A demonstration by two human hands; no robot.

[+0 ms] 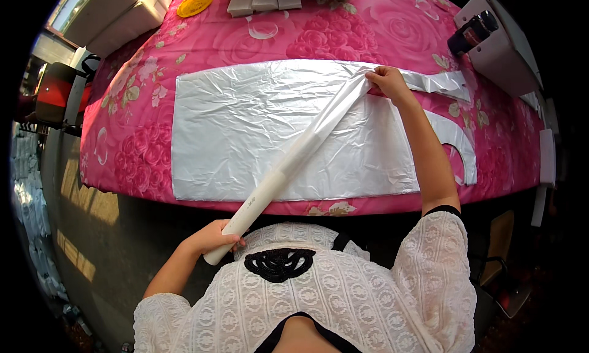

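A stack of white plastic bags (245, 132) lies flat on a table covered with pink rose-print cloth (319, 31). My left hand (215, 237) grips the near end of a long white roll (288, 162) close to my chest. The roll slants up and to the right across the bags. My right hand (388, 83) pinches the far end of the roll's thin plastic film at the bags' upper right corner. Bag handles (457, 141) stick out to the right of my forearm.
A yellow round lid (195, 3) and several small white blocks (264, 0) lie at the table's far edge. A grey machine with a dark bottle (472, 31) stands at the far right. White boxes (116, 15) are stacked at the far left, above the concrete floor (92, 218).
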